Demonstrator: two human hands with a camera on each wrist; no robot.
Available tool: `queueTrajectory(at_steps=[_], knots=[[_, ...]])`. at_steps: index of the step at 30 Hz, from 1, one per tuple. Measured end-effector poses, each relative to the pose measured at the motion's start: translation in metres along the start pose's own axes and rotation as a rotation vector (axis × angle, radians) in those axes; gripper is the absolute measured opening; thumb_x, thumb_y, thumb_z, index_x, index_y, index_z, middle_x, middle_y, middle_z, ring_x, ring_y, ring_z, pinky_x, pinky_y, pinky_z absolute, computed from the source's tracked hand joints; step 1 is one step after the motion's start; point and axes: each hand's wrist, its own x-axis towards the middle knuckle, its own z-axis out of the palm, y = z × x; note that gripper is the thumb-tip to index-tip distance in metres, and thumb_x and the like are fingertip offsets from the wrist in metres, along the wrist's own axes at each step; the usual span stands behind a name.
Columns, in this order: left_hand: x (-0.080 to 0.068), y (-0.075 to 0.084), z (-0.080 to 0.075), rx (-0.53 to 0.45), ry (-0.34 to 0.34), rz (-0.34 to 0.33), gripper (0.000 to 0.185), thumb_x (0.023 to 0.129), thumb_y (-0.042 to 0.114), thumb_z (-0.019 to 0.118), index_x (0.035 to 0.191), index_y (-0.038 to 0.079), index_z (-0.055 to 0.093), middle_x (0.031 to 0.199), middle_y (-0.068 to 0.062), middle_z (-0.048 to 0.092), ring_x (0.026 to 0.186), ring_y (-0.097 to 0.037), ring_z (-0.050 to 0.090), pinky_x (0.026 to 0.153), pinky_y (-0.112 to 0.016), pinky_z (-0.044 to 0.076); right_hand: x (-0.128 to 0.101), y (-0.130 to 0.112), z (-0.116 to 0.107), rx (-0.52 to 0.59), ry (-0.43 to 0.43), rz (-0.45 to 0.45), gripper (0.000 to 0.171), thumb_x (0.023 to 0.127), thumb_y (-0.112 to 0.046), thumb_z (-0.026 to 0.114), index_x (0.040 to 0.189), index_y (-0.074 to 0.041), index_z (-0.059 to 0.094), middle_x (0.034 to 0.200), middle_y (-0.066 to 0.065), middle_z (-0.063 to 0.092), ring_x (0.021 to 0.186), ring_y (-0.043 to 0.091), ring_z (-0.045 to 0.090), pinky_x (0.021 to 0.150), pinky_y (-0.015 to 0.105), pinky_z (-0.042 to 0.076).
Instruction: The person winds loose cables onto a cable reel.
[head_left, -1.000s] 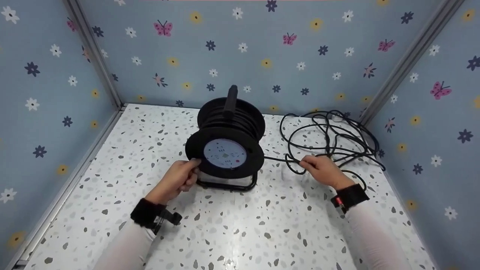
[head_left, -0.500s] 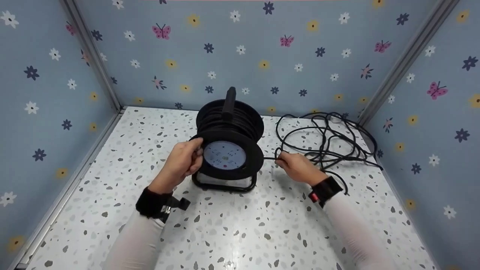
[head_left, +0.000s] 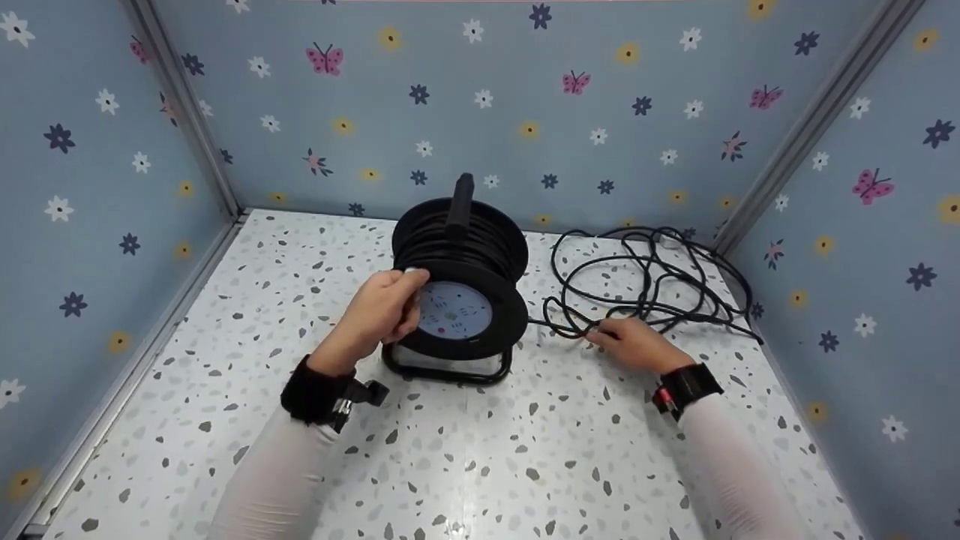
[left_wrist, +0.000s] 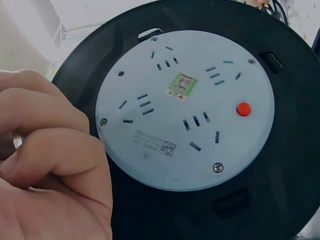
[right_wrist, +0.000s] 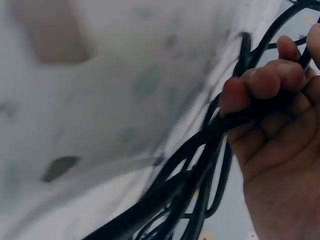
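My left hand (head_left: 384,306) grips the front rim of the reel (head_left: 459,289), fingers curled over its upper-left edge. The reel stands upright on its frame, mid tabletop (head_left: 480,450), handle (head_left: 459,202) on top. Wrist cam: knuckles just beside the grey socket plate (left_wrist: 185,107), w/ a red button (left_wrist: 243,108) at the plate's right. My right hand (head_left: 634,343) is low on the tabletop, right of the reel, fingers (right_wrist: 260,82) curled round the cable (head_left: 645,281). Cable runs from the reel's side to my grip; the rest lies in loose loops in the back-right corner, near the wall.
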Motion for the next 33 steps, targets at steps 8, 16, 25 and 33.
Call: queueTrajectory(at_steps=[8, 16, 25, 33], knots=[[-0.002, 0.022, 0.029, 0.113, -0.014, 0.029, 0.053, 0.091, 0.039, 0.045, 0.06, -0.004, 0.043, 0.038, -0.012, 0.041, 0.026, -0.013, 0.031, 0.025, -0.03, 0.023, 0.008, -0.017, 0.005, -0.067, 0.252, -0.142, 0.029, 0.086, -0.046, 0.05, 0.064, -0.027, 0.047, 0.052, -0.009, 0.043, 0.045, 0.011, 0.041, 0.043, 0.029, 0.035], [0.01, 0.02, 0.071, 0.124, -0.059, 0.071, 0.058, 0.092, 0.037, 0.043, 0.057, -0.01, 0.046, 0.036, -0.013, 0.042, 0.024, -0.013, 0.033, 0.026, -0.031, 0.027, 0.026, -0.052, 0.013, -0.219, 0.339, -0.317, 0.028, 0.086, -0.044, 0.052, 0.064, -0.03, 0.042, 0.052, -0.014, 0.038, 0.043, 0.005, 0.036, 0.041, 0.024, 0.03], [0.011, 0.019, 0.092, 0.199, -0.049, 0.055, 0.061, 0.092, 0.037, 0.041, 0.056, -0.012, 0.047, 0.035, -0.013, 0.043, 0.025, -0.013, 0.035, 0.027, -0.025, 0.026, 0.027, -0.042, 0.013, -0.109, 0.052, -0.112, 0.027, 0.081, -0.051, 0.054, 0.071, -0.027, 0.05, 0.06, -0.008, 0.05, 0.051, 0.011, 0.049, 0.048, 0.029, 0.041], [0.008, 0.017, 0.096, 0.217, -0.047, 0.048, 0.061, 0.092, 0.038, 0.041, 0.051, -0.007, 0.047, 0.038, -0.017, 0.045, 0.025, -0.012, 0.034, 0.026, -0.025, 0.026, 0.02, -0.035, -0.002, -0.316, 0.322, -0.199, 0.031, 0.086, -0.045, 0.05, 0.067, -0.022, 0.043, 0.055, -0.006, 0.041, 0.045, 0.012, 0.038, 0.043, 0.028, 0.03]])
